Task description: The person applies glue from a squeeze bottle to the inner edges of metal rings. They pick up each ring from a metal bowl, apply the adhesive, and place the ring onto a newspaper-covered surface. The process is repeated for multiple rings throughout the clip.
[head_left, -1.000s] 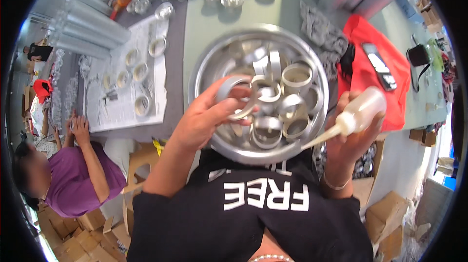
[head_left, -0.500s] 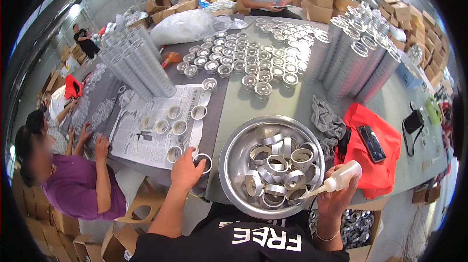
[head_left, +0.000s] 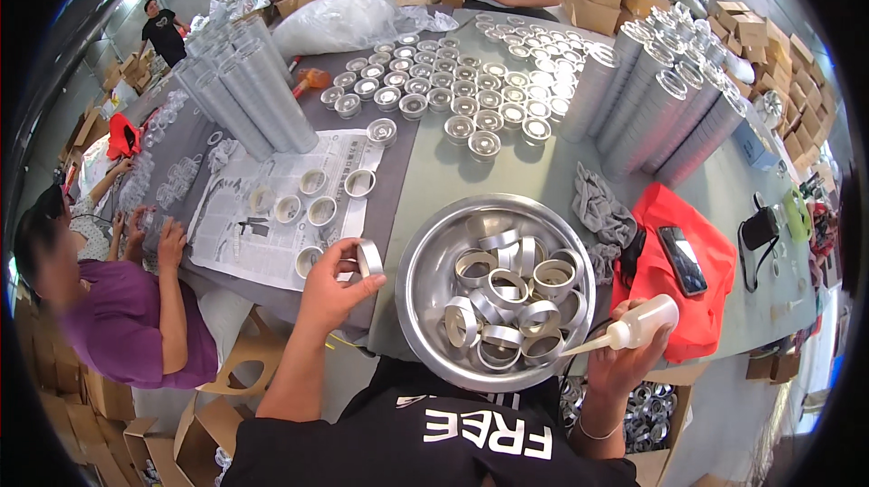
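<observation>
A silver metal ring is in the left hand, pinched between thumb and fingers, its band turned roughly on edge, between the newspaper and the steel bowl. The left forearm angles up from the lower edge, the hand well out to the person's left, clear of the bowl. The right hand grasps a pale squeeze bottle, fingers wrapped around its body, just beside the bowl's right side. The bottle is tilted, its narrow nozzle pointing left and down to the bowl's near right rim; whether the tip touches the metal cannot be told. The right forearm rises steeply from below, close to the torso. More loose rings are heaped in the bowl, between the two hands. Several similar rings lie on the newspaper, one near the left fingers. Beyond the right hand, a phone rests on red cloth.
</observation>
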The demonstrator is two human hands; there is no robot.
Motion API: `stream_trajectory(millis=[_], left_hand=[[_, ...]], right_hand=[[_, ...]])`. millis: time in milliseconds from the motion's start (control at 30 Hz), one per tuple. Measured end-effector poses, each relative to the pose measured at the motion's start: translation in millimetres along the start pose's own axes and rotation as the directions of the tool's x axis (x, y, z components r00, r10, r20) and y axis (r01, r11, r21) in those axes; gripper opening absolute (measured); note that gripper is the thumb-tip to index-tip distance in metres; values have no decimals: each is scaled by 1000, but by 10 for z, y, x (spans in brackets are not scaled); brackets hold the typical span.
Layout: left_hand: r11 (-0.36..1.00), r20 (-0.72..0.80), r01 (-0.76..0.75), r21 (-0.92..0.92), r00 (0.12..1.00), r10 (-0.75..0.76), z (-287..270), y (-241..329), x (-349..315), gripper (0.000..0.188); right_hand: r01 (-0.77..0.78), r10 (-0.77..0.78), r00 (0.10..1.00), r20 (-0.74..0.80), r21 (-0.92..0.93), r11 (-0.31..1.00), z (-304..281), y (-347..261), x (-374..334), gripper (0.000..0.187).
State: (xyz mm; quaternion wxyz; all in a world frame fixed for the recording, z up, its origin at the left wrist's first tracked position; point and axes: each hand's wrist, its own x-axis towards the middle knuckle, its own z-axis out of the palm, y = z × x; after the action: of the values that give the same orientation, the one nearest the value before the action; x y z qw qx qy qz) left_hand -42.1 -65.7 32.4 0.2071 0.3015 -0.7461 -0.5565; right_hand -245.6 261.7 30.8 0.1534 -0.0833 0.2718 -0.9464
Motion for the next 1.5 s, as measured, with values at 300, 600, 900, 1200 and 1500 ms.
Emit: stream_trajectory(millis=[300,600,900,1200,1500], left_hand=[[254,383,289,-923,643,663,617,585,-202,55],[100,95,375,-922,-31,995,479,1918,-140,20],[168,202,192,-967,178,963,286,2006,-634,20],[224,223,203,-953,-26,974,350,2150,-463,18],[177,153,391,-903,-92,984,556,1902,-130,11]], right_hand=[[104,-91,989,115,-117,988,194,55,39,60],[97,-93,994,55,-81,992,135,-17,-13,60],[41,-41,996,81,4,999,179,79,-38,61],[20,-19,1000,23,-63,998,230,98,-91,62],[78,-77,997,19,-72,994,153,-7,-75,64]])
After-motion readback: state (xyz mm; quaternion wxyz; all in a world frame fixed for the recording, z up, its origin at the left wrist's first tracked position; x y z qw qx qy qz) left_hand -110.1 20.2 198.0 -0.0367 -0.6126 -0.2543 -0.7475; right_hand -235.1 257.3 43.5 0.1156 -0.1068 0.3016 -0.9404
